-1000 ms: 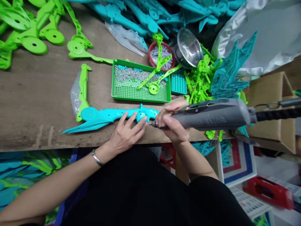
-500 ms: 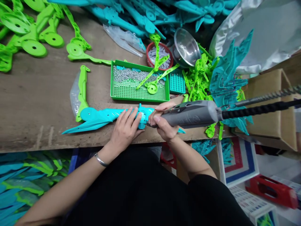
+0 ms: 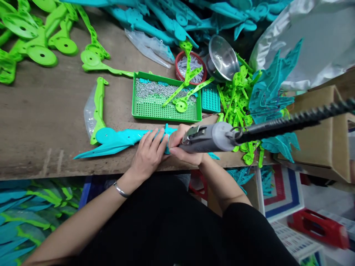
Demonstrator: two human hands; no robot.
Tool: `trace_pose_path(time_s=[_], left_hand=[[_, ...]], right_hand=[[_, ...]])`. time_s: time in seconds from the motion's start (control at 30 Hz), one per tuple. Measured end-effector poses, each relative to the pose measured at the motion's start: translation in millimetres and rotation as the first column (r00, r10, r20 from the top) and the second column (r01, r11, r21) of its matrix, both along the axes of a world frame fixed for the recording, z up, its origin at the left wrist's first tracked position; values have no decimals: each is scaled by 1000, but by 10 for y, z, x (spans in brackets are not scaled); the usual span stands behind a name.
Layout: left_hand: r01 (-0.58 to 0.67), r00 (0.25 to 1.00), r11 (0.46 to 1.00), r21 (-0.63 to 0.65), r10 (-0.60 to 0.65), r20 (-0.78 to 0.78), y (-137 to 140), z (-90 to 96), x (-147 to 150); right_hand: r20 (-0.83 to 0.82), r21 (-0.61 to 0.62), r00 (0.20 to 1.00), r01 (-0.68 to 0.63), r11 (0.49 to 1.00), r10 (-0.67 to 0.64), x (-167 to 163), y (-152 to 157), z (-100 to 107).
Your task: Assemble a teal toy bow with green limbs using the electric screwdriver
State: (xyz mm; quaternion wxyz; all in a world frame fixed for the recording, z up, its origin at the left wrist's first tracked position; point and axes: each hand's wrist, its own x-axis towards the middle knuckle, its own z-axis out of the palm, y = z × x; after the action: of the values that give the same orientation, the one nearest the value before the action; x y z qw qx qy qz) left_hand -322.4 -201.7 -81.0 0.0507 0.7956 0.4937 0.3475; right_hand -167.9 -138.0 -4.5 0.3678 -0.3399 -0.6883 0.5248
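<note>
A long teal plastic part (image 3: 119, 138) lies along the front of the table, tapering to a point at its left end. My left hand (image 3: 148, 151) is closed over its middle, fingers draped across the top and pressing it to the table. Gripped in my right hand (image 3: 184, 146) is a grey power screwdriver (image 3: 210, 137), tilted with its rear end raised to the right. Its tip is hidden by my fingers, over the teal part just right of my left hand. A dark coiled cord runs from the screwdriver's rear to the upper right.
Behind my hands stands a green perforated tray (image 3: 166, 117) with many small screws. Beyond are a red basket (image 3: 177, 72), a metal bowl (image 3: 224, 55) and a small teal tray (image 3: 210, 99). Green parts (image 3: 41, 55) lie left; a cardboard box (image 3: 313, 140) stands right.
The screwdriver has tipped more upright, its rear end swinging left and toward the camera. My right hand has moved slightly left, closer to my left hand, which stays on the teal part.
</note>
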Motion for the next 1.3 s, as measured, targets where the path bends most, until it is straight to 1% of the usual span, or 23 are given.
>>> trace_pose_path(time_s=[0.07,0.1,0.13,0.2,0.27,0.33,0.4,0.43,0.47,0.53,0.57,0.6,0.63,0.7,0.77,0.8,0.87,0.9,0.93,0.97,1.03,1.17,1.3], left_hand=[[1,1000,1000,2,-1,-8,13,-4,-16],[2,1000,1000,9,-2,-16,22,-2,-28],[5,1000,1000,17,-5,-23,29,6,-41],[15,1000,1000,27,-15,-24,28,44,-56],[30,999,999,43,-31,26,-10,120,-23],[54,985,998,35,-59,161,-90,222,90],[149,922,984,-100,-102,373,-193,319,285],[241,862,942,-236,-96,497,-241,356,406],[356,788,847,-394,-46,614,-280,383,533],[576,628,550,-605,176,758,-319,407,784],[654,558,407,-638,310,770,-317,411,897],[706,494,304,-640,436,752,-301,414,997],[739,439,236,-630,542,717,-275,418,1083],[775,340,175,-607,694,634,-210,436,1215],[789,269,170,-590,768,581,-154,458,1306],[792,245,179,-584,783,572,-136,467,1343],[789,214,208,-578,788,577,-124,478,1408],[785,204,223,-578,788,581,-127,480,1438],[781,190,238,-578,791,582,-132,483,1466],[779,174,251,-575,794,583,-136,486,1491],[781,144,267,-565,804,578,-135,500,1528],[799,89,253,-545,847,524,-95,546,1529],[806,26,282,-520,862,507,-93,584,1464]], right_hand=[[-44,7,988,-145,989,146,38,81,59],[-101,11,982,-161,987,162,65,123,98],[-171,24,978,-121,992,124,96,168,138],[-289,35,956,65,997,-52,175,261,204],[-312,43,931,213,976,-189,265,352,231],[-262,40,929,282,959,-262,347,427,210],[-217,14,936,286,958,-277,402,472,160],[-201,-5,941,276,961,-272,420,485,134],[-189,-20,947,262,965,-261,434,495,113],[-154,-18,963,223,975,-223,478,513,94],[-124,3,972,202,979,-200,520,524,99],[-89,38,980,183,982,-179,584,534,113],[-46,84,986,164,983,-161,671,542,134],[94,192,985,124,974,-144,908,536,186],[365,296,920,28,955,-141,1189,489,230],[538,328,830,-48,944,-145,1325,453,243],[819,323,553,-220,920,-155,1550,373,246],[895,295,419,-295,909,-154,1633,339,239],[935,263,323,-354,898,-146,1695,313,230],[953,236,272,-400,886,-131,1737,297,223],[959,220,265,-469,855,-101,1776,292,224],[939,256,336,-543,800,-72,1748,308,296],[921,261,389,-552,792,-32,1707,244,382]])
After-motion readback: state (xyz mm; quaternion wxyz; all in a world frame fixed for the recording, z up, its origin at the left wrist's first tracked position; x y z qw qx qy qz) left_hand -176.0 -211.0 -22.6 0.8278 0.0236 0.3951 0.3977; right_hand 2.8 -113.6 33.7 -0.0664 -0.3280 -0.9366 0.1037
